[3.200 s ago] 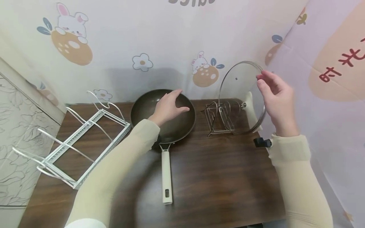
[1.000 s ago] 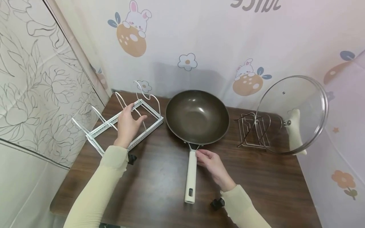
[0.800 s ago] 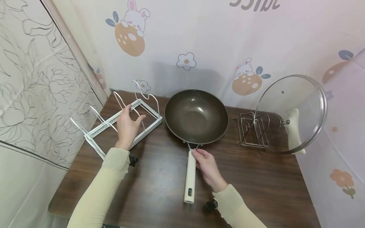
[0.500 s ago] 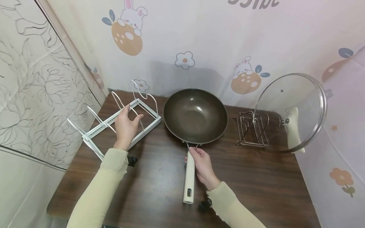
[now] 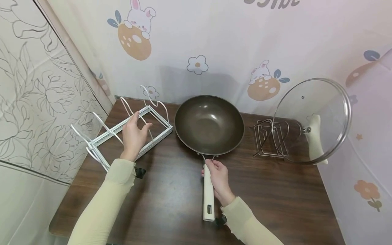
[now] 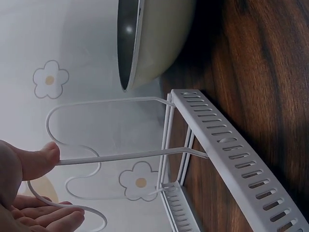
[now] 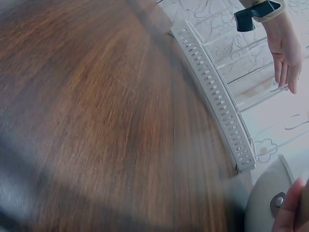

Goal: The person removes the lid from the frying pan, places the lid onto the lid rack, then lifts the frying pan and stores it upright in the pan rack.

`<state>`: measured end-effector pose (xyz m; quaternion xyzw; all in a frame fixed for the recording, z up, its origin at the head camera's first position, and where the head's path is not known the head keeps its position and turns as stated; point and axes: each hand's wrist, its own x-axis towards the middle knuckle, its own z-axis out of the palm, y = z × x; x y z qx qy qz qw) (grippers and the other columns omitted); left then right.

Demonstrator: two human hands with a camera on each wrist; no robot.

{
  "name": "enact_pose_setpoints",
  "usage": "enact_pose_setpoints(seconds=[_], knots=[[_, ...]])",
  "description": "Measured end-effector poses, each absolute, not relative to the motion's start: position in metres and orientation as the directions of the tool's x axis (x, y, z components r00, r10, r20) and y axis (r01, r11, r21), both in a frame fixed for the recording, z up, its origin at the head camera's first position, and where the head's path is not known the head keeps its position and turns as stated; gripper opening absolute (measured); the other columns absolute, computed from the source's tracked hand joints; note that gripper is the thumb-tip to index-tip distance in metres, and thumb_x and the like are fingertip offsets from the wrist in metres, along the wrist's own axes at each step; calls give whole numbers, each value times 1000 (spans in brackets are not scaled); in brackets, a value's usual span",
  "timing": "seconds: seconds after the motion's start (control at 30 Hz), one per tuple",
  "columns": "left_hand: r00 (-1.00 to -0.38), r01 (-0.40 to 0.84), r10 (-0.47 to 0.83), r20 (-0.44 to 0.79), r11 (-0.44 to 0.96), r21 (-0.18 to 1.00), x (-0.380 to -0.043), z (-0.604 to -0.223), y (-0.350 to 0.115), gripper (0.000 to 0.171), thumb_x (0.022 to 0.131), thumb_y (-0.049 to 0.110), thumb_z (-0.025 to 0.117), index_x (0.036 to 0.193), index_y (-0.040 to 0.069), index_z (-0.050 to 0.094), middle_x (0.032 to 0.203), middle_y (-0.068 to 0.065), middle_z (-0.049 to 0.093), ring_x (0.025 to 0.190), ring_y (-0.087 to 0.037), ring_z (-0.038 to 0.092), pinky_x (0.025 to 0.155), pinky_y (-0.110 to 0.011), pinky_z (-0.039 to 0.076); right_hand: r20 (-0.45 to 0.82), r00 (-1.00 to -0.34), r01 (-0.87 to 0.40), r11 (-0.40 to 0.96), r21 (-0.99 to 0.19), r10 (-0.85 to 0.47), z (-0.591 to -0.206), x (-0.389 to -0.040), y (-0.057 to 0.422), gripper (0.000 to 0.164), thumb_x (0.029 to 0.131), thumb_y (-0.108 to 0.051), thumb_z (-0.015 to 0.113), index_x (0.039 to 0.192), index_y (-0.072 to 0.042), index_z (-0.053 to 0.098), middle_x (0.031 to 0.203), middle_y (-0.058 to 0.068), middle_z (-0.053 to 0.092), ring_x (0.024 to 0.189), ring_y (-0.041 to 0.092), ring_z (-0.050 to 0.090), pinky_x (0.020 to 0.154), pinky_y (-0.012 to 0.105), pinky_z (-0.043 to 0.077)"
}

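Note:
A dark-lined wok (image 5: 209, 124) with a cream handle (image 5: 209, 195) sits at the middle of the table. My right hand (image 5: 219, 177) grips the handle near its joint with the pan, thumb on top. To the left lies a white metal pot rack (image 5: 156, 140) with upright wire dividers. My left hand (image 5: 133, 137) is at one divider; the left wrist view shows the thumb (image 6: 41, 162) against the wire and the fingers on its other side. The wok's pale outer side (image 6: 164, 43) also shows there, beyond the rack's end.
A glass lid (image 5: 347, 115) stands on edge in a small wire stand (image 5: 271, 155) at the right, its cream knob (image 5: 314, 139) facing the side wall. Printed cloth (image 5: 226, 37) covers the walls behind and beside the brown wooden table (image 5: 165, 204).
My right hand left the lid, which now stands in the wire stand, and took hold of the wok's handle. The handle's end has swung slightly right. My left hand went from over the wok to the rack.

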<state>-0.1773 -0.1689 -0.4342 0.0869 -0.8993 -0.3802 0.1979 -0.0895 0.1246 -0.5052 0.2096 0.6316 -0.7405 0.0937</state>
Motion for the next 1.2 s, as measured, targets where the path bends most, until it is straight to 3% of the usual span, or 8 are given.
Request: enact_pose_setpoints(seconds=[0.33,0.63,0.8,1.03,1.2], knots=[[-928,34,-247,280,690,723,-188,-434,-178,66,92,12,77,148,-7,49,143,-31,58,126,-47,62,109,-57,50,-441,-878,406,-200,-892,185,-503,-83,123,44,104,-21,61,132,10,48,100,13,69,68,11,69,62,23,61],[-958,64,-165,235,677,734,-200,-433,-188,63,93,10,75,149,-4,49,144,-27,57,129,-46,61,102,-56,54,-435,-874,395,-204,-896,215,-503,-80,128,39,104,-20,61,128,9,50,92,8,70,68,13,70,63,26,62],[-976,83,-100,192,649,756,-208,-432,-194,62,95,9,73,151,0,48,145,-27,56,132,-43,59,110,-53,51,-434,-873,394,-202,-897,224,-503,-79,134,38,105,-19,60,129,10,51,92,6,71,67,11,69,63,25,62],[-991,91,-24,133,612,786,-216,-429,-199,62,98,8,69,155,6,46,155,-19,49,136,-41,57,106,-50,54,-427,-872,375,-235,-897,239,-506,-79,136,32,104,-17,59,124,8,52,96,11,69,66,11,68,63,24,61],[-996,88,23,92,597,798,-222,-428,-203,60,101,6,64,157,6,42,159,-19,44,142,-40,50,115,-47,47,-430,-872,382,-226,-896,235,-507,-78,135,29,105,-16,58,122,6,53,98,15,69,66,11,67,63,25,62]])
